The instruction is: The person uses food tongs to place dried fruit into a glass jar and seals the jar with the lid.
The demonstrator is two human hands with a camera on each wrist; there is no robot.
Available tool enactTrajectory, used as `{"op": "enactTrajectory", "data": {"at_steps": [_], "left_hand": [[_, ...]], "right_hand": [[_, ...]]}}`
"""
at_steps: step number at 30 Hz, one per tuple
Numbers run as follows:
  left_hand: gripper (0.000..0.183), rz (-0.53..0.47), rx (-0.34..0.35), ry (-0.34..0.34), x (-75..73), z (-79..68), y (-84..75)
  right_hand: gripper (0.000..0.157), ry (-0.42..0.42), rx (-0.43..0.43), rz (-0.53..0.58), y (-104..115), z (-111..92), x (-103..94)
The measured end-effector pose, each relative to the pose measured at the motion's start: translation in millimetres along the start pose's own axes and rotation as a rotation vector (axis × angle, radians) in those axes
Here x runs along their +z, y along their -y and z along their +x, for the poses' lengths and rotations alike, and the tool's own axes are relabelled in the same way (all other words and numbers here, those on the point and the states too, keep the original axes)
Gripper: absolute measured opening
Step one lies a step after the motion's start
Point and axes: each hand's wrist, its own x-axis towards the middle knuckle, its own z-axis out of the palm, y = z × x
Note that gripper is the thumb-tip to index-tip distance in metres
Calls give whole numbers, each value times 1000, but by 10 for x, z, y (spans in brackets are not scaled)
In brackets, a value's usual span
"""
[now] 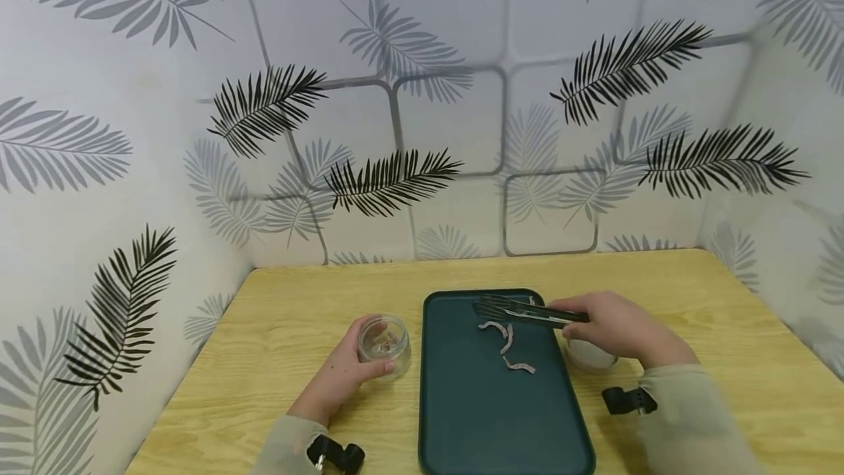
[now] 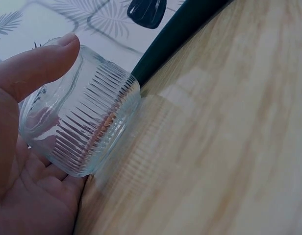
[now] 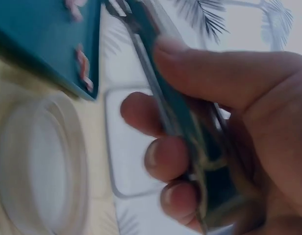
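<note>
My left hand (image 1: 348, 371) grips a clear ribbed glass jar (image 2: 87, 112) left of the tray, thumb on one side and fingers on the other. Through its open mouth, small brownish-pink pieces show at the bottom. In the right hand (image 1: 618, 328) is a pair of dark-and-silver tongs (image 1: 537, 313), held by the handles between thumb and curled fingers. Their slotted heads hang over the far part of the dark green tray (image 1: 484, 416). Several thin pinkish strips (image 1: 506, 340) lie on the tray, close below the tongs; one sits near its far right corner.
A round whitish shallow lid or dish (image 3: 40, 166) stands on the wooden table (image 1: 310, 299) right of the tray, partly covered by the right hand in the head view. A leaf-patterned wall (image 1: 455, 218) rises behind the table's far edge.
</note>
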Motion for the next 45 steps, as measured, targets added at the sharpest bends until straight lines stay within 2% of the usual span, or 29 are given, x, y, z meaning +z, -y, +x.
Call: {"op": "enactTrajectory", "data": {"at_steps": [5,8,13,17,26,31,37,45], "left_hand": [[86,-5,18,-9,-18,-2,-13],[86,-1,19,-9,-20,-12,-12],[85,10,-6,-6,-20,-45,7],[86,12,4,-13,-17,-40,6],[86,-1,4,2,-20,-1,-2],[86,3,2,0,-11,3,14],[86,0,2,6,12,18,38],[86,12,-8,-9,12,-15,31]], "right_hand": [[47,68,57,23,-53,-27,-65],[46,84,61,14,-47,-11,-35],[41,47,53,-13,19,21,57],[39,8,42,-38,50,45,64],[43,-14,33,-36,80,54,25],[47,-7,49,-44,84,70,73],[44,3,53,-70,70,89,148],[42,-27,12,-89,79,113,180]]}}
